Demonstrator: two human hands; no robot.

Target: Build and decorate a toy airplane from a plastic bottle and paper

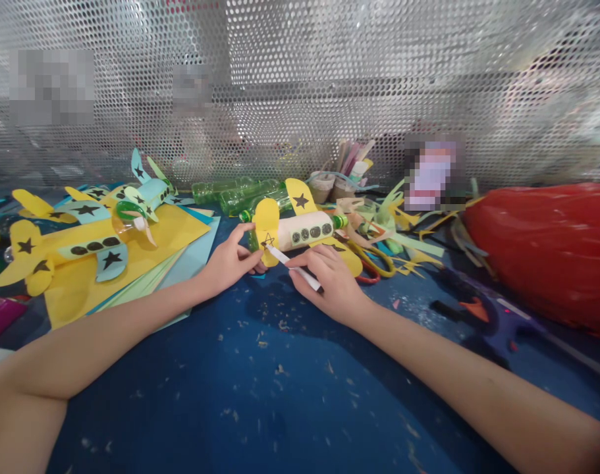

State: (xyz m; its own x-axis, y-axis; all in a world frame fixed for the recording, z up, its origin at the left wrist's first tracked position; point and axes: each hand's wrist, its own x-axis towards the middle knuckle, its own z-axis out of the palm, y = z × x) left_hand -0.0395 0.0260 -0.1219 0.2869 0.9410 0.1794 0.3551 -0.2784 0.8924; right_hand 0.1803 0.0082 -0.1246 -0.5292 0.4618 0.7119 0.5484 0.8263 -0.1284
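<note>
A craft plane (304, 229) made from a bottle with yellow paper wings lies on the blue table (260, 388) in front of me. My left hand (229, 261) pinches the near yellow wing and holds it steady. My right hand (329, 280) is closed on a white marker (294, 268), its tip on that wing where a star outline is drawn. A filled black star sits on the far wing.
Two finished yellow and light-blue planes (77, 247) rest on a stack of coloured paper (146, 263) at left. Empty green bottles (235, 192), cups of strips, scissors (373, 263) and paper scraps lie behind. A red bag (551, 243) fills the right. Perforated metal mesh walls the back.
</note>
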